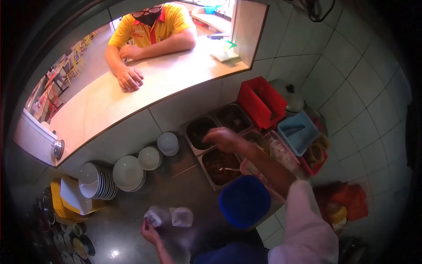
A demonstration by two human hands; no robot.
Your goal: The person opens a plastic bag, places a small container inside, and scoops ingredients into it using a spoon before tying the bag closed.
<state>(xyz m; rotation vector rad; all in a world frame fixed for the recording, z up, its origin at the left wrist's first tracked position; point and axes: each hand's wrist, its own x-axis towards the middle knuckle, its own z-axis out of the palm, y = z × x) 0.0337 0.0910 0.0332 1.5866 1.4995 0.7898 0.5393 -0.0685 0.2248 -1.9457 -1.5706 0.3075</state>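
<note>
My left hand (150, 232) is low over the metal counter, its fingers closed at the edge of a clear plastic bag (154, 216). Just right of that bag stands another small clear plastic bag (182, 217) that looks filled. My right hand (223, 138) reaches across the metal food pans, over a dark-filled pan (200, 130); its fingers are blurred, and I cannot tell if they hold anything. Nearer to me, a pan of brown sauce (218, 169) has a ladle (231, 169) resting in it. A blue lid or tub (245, 201) sits below the pans.
Stacked white plates (90, 180) and bowls (149, 158) line the wall. A red bin (262, 103) and a light blue tray (298, 132) stand beyond the pans. Across the serving ledge (171, 72), a person in a yellow shirt (151, 35) leans on their forearms. A bell (57, 148) sits at the left.
</note>
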